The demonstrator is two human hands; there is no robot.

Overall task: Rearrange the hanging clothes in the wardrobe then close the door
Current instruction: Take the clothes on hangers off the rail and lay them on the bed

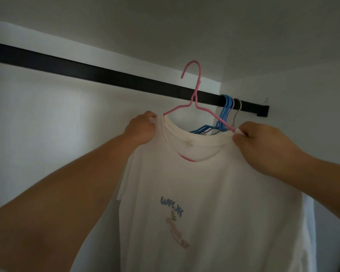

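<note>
Both arms are up inside the wardrobe. The left hand (140, 129) has its fingers curled tight, pinching the left shoulder of the white T-shirt (208, 193) right where the fabric meets the end of the pink hanger (194, 99). The right hand (263, 146) mirrors it on the other side, thumb and fingers closed on the shirt's right shoulder and the hanger's tip there. So the shirt is held up between the two hands, spread flat and facing the camera, on its hanger.

The pink hook stands above and in front of the black rail (110, 74); whether it touches the rail cannot be told from this angle. The rail runs slanting across the white back wall (47, 118) to its end bracket at the right.

At that right end of the rail hangs a bunch of blue hangers (225, 112), packed close, with a pale hanger (237, 112) just beside them. What they carry is hidden behind the shirt.

On the chest there is a print: blue lettering over a small pink and yellow figure, too blurred to read. A small tag sits inside the collar, unreadable too.
</note>
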